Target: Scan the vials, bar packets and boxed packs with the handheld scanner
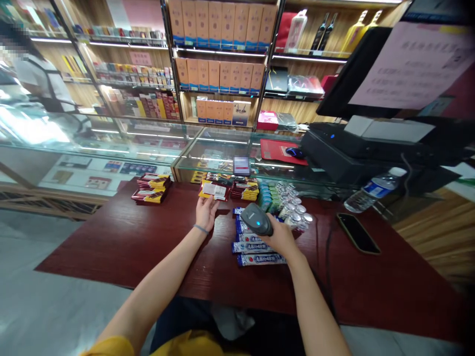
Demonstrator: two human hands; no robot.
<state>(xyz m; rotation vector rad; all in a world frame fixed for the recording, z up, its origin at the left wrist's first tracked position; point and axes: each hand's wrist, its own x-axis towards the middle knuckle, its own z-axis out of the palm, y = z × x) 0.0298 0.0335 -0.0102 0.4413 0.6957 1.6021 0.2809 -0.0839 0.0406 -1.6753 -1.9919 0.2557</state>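
Note:
My left hand [206, 213] is closed on the near edge of a chocolate packet [214, 191] in red and yellow, its barcode label facing up. In my right hand [281, 236] is a dark grey barcode scanner [256, 219], its head pointing left toward the packet. Beneath the scanner lie several blue and white stick packs [260, 259], partly covered by it and my hand. Just right of the held packet is a stack of similar chocolate packets [245, 190]. Another such pile [151, 188] sits farther left on the dark red table [170, 232].
Green packs [270, 197] and silver-topped containers [297, 210] stand beyond the scanner. To the right are a phone [358, 232], a water bottle [374, 190] and a monitor [352, 74]. A glass counter [148, 143] borders the table's far side. A person [44, 81] stands at far left.

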